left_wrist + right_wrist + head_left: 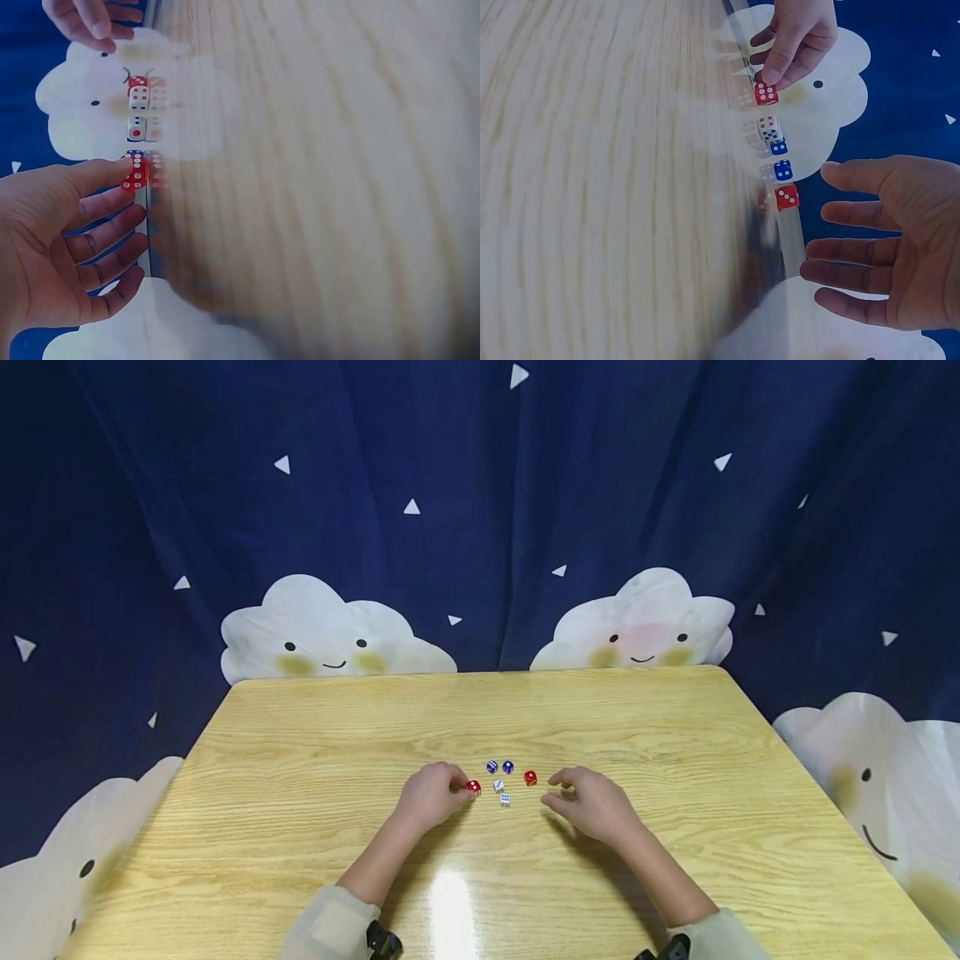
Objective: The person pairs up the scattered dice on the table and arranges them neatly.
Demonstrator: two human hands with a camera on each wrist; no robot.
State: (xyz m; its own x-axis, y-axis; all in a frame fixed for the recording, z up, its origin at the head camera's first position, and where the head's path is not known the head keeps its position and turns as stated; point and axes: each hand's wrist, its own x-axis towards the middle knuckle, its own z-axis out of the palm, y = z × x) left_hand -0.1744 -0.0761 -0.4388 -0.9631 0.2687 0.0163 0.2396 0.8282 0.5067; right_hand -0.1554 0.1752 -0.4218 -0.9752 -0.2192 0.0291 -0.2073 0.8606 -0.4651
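At lower center of the frame: left hand [433, 797], six dice [499, 786], right hand [592, 802], wooden table [337, 727].
Left to right: left thumb and forefinger pinch the left red die [473, 788]; two blue dice [492, 767] sit side by side, higher in frame than two white dice [505, 800]; the right red die [531, 777] rests apart; right fingers, parted and slightly bent, stand just beside it.

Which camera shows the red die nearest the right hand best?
The right wrist view: the red die looks big there, and nothing covers it. The head view shows it uncovered but tiny. In the left wrist view, a white die partly hides it.
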